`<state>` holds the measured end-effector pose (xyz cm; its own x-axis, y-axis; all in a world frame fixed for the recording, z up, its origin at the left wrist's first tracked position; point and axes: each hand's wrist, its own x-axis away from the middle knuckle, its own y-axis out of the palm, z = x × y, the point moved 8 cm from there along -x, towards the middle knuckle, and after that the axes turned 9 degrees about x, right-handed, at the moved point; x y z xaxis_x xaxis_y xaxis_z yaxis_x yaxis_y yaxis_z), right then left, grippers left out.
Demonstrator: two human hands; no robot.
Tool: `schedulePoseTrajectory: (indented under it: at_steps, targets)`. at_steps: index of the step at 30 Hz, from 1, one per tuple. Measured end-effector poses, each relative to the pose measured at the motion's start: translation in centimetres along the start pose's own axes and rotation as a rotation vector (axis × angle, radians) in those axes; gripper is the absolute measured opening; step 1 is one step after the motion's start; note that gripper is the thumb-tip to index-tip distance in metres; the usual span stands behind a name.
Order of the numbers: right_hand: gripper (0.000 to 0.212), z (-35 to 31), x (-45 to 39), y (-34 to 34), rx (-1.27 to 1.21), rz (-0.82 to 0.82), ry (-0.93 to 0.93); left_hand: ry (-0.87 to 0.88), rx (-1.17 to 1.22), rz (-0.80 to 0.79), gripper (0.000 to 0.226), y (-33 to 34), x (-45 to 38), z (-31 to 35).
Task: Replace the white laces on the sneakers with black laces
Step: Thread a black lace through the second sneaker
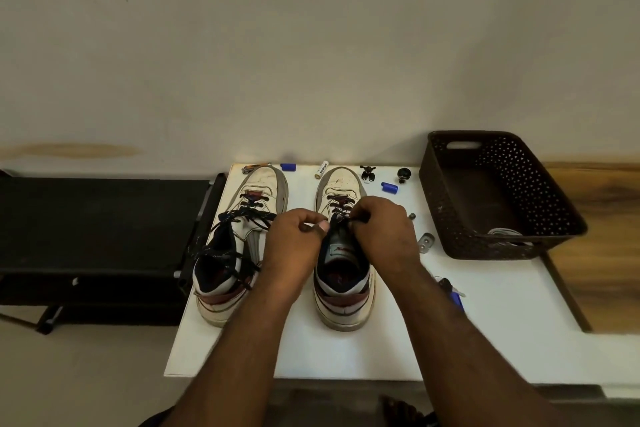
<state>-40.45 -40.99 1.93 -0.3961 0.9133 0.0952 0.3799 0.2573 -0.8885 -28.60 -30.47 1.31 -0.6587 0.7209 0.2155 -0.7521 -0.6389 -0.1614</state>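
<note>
- Two sneakers sit side by side on the white counter (346,350), toes pointing far, and both already show black laces.
- Left sneaker (239,246) looks threaded, its black lace (225,253) lying loose and untied.
- Right sneaker (343,253) is mid-lacing, upper eyelets apparently left.
- Left hand (294,236) and right hand (384,229) each pinch a black lace end right over its tongue.
- White laces seem to lie in the basket (554,211), far right.

white sneakers (341,246), black laces (239,236)
</note>
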Motion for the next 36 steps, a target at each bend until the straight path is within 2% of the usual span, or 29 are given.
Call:
schedulePoseTrajectory:
  at_steps: [5, 7, 9, 11, 14, 16, 18, 20, 23, 26, 29, 33, 36]
  targets:
    - [0.034, 0.6, 0.1, 0.0, -0.036, 0.01, 0.046, -0.114, 0.092, -0.044, 0.025, 0.5, 0.5, -0.3]
    - [0.046, -0.4, 0.4, 0.1, -0.047, -0.009, -0.062, -0.16, 0.1, -0.097, 0.031, 0.8, 1.0, -0.7]
    - [0.056, -2.1, 0.9, 0.2, -0.073, -0.028, -0.27, -0.196, 0.078, -0.122, 0.036, 0.8, 1.3, -1.2]
    - [0.047, -2.9, 1.4, 0.3, -0.194, -0.1, -0.34, -0.214, 0.032, -0.115, 0.034, 0.7, 1.3, -1.7]
    - [0.017, -2.5, 1.5, 0.5, -0.389, -0.165, -0.256, -0.192, -0.067, -0.054, 0.017, 0.2, 1.1, -2.4]
    - [0.005, -2.4, 1.4, 0.6, -0.385, -0.149, -0.251, -0.128, -0.166, -0.017, 0.012, -0.1, 0.9, -2.9]
    - [0.004, -2.1, 1.3, 0.6, -0.359, -0.113, -0.219, -0.102, -0.281, -0.007, 0.012, -0.2, 0.8, -3.6]
    - [0.006, -1.3, 0.9, 0.7, -0.35, -0.091, -0.164, -0.158, -0.371, -0.037, 0.012, -0.3, 0.9, -4.5]
    - [0.01, -0.7, 0.9, 0.9, -0.422, -0.123, -0.123, -0.223, -0.371, -0.074, 0.016, -0.4, 1.1, -4.7]
    - [0.014, -0.9, 0.8, 0.7, -0.537, -0.148, -0.134, -0.32, -0.204, -0.107, 0.046, -0.1, 1.3, -4.6]
    - [0.021, -0.7, 0.6, 0.4, -0.615, -0.146, -0.12, -0.351, 0.125, -0.141, 0.063, 1.3, 1.2, -3.5]
    - [0.027, -0.8, 0.3, 0.0, -0.697, -0.124, -0.113, -0.097, 0.592, -0.088, 0.062, 1.3, -0.4, 0.1]
    - [0.038, -1.0, 0.1, -0.9, -0.751, -0.045, -0.154, 0.159, 0.63, -0.078, 0.04, 0.1, -0.2, 3.6]
